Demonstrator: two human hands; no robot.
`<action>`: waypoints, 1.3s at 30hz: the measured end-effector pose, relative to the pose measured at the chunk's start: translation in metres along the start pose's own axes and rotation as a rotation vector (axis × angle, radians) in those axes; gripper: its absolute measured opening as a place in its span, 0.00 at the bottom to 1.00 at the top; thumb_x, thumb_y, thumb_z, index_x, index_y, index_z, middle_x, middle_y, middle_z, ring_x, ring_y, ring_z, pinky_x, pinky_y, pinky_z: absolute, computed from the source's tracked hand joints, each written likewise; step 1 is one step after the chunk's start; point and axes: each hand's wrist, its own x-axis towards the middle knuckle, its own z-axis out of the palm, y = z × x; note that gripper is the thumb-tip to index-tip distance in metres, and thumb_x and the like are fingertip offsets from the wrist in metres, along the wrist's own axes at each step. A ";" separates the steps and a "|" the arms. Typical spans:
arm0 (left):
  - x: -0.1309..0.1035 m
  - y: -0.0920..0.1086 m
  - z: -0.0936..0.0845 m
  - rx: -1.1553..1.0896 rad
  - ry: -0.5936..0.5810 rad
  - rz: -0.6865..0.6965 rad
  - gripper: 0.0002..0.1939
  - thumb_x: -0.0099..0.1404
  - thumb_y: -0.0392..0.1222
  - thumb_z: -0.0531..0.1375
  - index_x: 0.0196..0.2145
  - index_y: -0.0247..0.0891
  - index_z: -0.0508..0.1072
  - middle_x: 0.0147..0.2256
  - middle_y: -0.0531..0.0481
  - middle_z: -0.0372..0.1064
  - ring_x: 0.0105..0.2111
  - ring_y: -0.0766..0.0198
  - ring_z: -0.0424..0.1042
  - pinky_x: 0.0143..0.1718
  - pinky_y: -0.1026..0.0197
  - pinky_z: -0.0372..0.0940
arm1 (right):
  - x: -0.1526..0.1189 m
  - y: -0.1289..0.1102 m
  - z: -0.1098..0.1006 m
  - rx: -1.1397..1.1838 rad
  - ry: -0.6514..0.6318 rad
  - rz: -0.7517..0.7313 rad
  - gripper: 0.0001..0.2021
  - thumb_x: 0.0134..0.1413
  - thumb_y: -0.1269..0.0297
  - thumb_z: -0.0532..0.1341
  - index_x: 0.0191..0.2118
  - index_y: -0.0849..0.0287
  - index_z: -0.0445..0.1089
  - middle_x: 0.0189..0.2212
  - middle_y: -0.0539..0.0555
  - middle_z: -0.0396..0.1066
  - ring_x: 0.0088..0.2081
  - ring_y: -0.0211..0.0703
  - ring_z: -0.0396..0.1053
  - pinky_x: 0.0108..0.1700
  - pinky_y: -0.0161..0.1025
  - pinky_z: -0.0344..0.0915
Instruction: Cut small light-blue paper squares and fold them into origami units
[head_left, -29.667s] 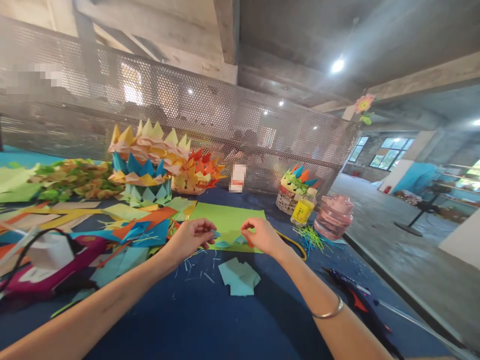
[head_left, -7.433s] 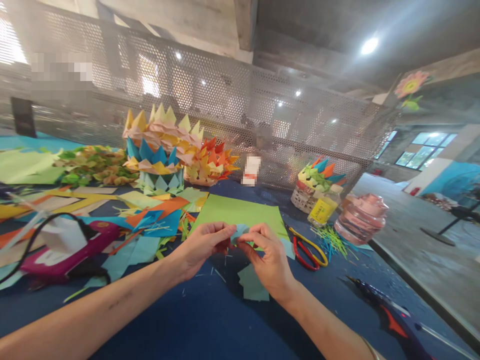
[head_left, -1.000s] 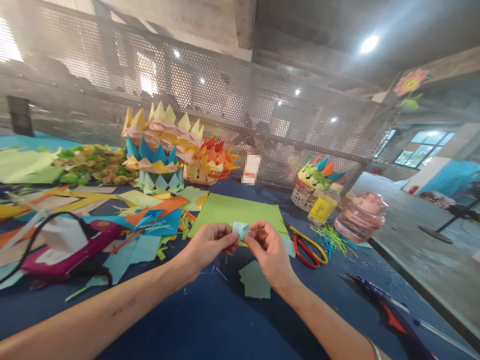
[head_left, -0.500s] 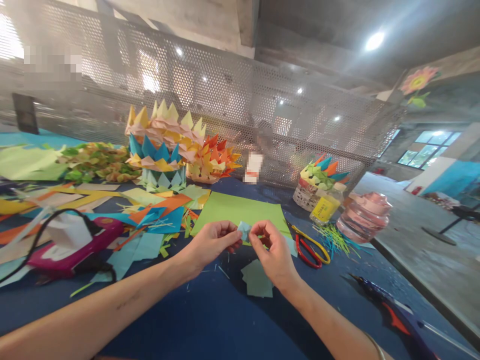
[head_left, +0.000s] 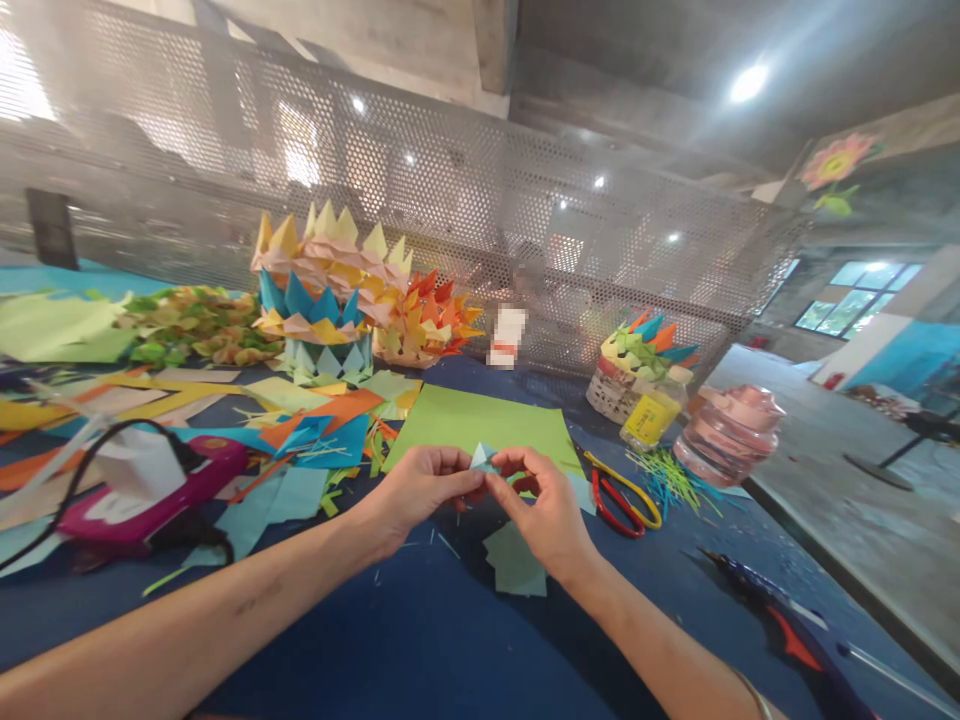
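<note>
A small piece of light blue paper (head_left: 481, 457), folded to a point at the top, is pinched between both hands above the table. My left hand (head_left: 433, 487) grips its left side with thumb and fingers. On its right side, my right hand (head_left: 538, 500) holds it the same way; fingertips hide the lower part. Behind the hands lies a green paper sheet (head_left: 487, 415). Several pale blue-grey paper squares (head_left: 516, 562) rest in a loose stack just below my right hand. Scissors with red and yellow handles (head_left: 622, 500) lie to the right.
A glue gun (head_left: 780, 610) lies near the right edge. Beyond the scissors are a pink water bottle (head_left: 729, 435), a yellow-labelled bottle (head_left: 654, 412) and thin paper strips (head_left: 679, 480). Folded-paper crowns (head_left: 322, 310) stand at the back; a magenta power strip (head_left: 150, 500) and paper scraps fill the left.
The light blue paper has turned and now shows a clear triangular tip. My right hand's fingers have shifted slightly left, closer to my left fingertips.
</note>
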 end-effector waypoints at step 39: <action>-0.005 0.002 0.000 -0.131 -0.062 -0.065 0.08 0.51 0.41 0.61 0.24 0.32 0.73 0.26 0.46 0.71 0.27 0.66 0.68 0.30 0.66 0.61 | 0.001 -0.005 0.000 0.267 -0.012 0.115 0.04 0.46 0.67 0.59 0.29 0.59 0.70 0.26 0.49 0.69 0.27 0.35 0.66 0.30 0.33 0.65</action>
